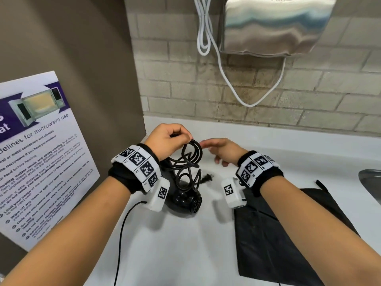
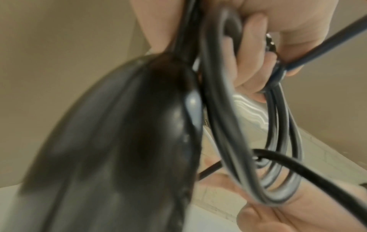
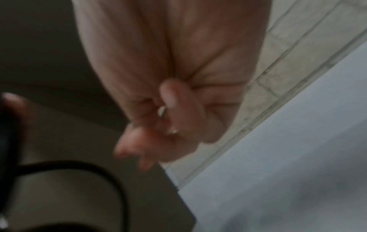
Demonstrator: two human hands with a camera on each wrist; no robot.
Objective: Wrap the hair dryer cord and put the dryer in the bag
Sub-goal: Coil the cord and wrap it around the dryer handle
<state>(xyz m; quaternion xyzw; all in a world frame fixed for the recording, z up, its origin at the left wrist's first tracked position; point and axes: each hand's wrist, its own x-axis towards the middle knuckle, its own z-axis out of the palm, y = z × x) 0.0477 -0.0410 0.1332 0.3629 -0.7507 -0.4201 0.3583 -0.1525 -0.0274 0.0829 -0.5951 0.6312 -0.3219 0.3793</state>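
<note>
My left hand [image 1: 169, 139] grips several loops of the black cord [image 1: 190, 153] and holds them up over the white counter. The black hair dryer [image 1: 189, 200] hangs or stands just below the coil, its grille facing me. The plug [image 1: 207, 177] dangles beside the loops. In the left wrist view the curled fingers [image 2: 254, 55] pinch the cord [image 2: 228, 125] next to the dryer body [image 2: 119, 149]. My right hand [image 1: 220, 151] is blurred just right of the coil, fingers loose, holding nothing; the right wrist view shows the same hand [image 3: 168, 94]. The black bag [image 1: 278, 234] lies flat at the right.
A steel hand dryer [image 1: 274, 25] with a white cable [image 1: 226, 79] hangs on the tiled wall behind. A sink rim [image 1: 371, 182] shows at the far right. A microwave poster [image 1: 37, 151] leans on the left wall. A thin black wire [image 1: 123, 223] trails across the counter [image 1: 175, 254].
</note>
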